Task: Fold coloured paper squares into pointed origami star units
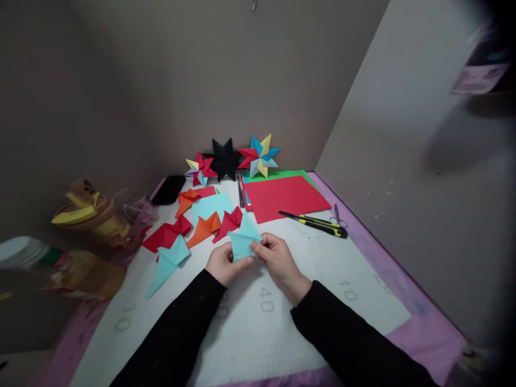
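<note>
Between both hands is a folded piece of light blue paper (245, 236), raised a little over the white mat. My left hand (226, 264) pinches its lower left part, thumb in front. On its right edge my right hand (279, 258) grips with thumb and bent fingers. To the left lie similar folded pieces: a light blue one (173, 255), a dark red one (168, 234), an orange one (205, 229) and a red one (228, 223). Another orange piece (187, 201) rests farther back, beside a flat light blue sheet (213, 205).
Red sheets (288, 196) lie at the back right, with a yellow-black cutter (322, 224) and scissors (337, 217) near them. Paper stars (260, 156) lean on the wall. A black phone (169, 190) lies back left. A jar (24, 252) and a brown cup (91, 215) stand left.
</note>
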### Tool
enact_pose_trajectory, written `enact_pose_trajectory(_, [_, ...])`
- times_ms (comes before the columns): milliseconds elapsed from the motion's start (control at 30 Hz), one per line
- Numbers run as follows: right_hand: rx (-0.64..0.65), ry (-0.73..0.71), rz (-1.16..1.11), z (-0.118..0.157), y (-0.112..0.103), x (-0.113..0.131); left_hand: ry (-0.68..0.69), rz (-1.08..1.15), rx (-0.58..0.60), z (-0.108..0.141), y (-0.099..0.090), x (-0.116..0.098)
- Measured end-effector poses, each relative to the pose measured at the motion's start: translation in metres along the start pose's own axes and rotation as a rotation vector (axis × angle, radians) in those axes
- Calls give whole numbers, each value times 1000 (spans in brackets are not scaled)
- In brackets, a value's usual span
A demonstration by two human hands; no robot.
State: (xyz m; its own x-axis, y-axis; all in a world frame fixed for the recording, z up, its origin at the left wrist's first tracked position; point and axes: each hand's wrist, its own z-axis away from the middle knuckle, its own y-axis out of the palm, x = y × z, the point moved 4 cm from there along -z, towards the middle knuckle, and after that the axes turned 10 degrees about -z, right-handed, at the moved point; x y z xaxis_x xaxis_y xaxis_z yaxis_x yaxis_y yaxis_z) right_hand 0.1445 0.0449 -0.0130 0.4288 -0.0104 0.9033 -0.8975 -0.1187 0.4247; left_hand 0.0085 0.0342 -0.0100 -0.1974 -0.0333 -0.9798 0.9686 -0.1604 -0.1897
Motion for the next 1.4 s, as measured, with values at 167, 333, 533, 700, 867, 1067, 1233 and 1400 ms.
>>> enact_pose_trajectory(167, [40, 20, 16, 1, 1, -5, -6, -50, -51, 3, -1, -6])
enact_pose_trajectory(333, [21, -50, 44, 0, -4, 0, -15, -50, -20, 5, 0, -7])
enact_pose_trajectory(533, [65, -36, 66, -2, -6, -2, -55, -33, -44, 6, -2, -8])
enact_pose_trajectory(700, [58, -51, 92, -4, -7, 4, -60, -67, -68, 7, -4, -9])
enact_pose_trajectory(867, [89, -100, 201, -3, -2, 16, -24, -25, -103, 5, -2, -5])
enact_pose_trajectory(1067, [145, -57, 260, -1, 1, 14, -68, 99, -270, 6, -10, -6])
enact_pose_trajectory(1233, [206, 8, 220, 1, 7, 8, -43, 93, -205, 4, -10, -7])
enact_pose_trajectory(1400, [183, 46, 167, 0, 7, 7, -5, -90, -214, 5, -13, -10])
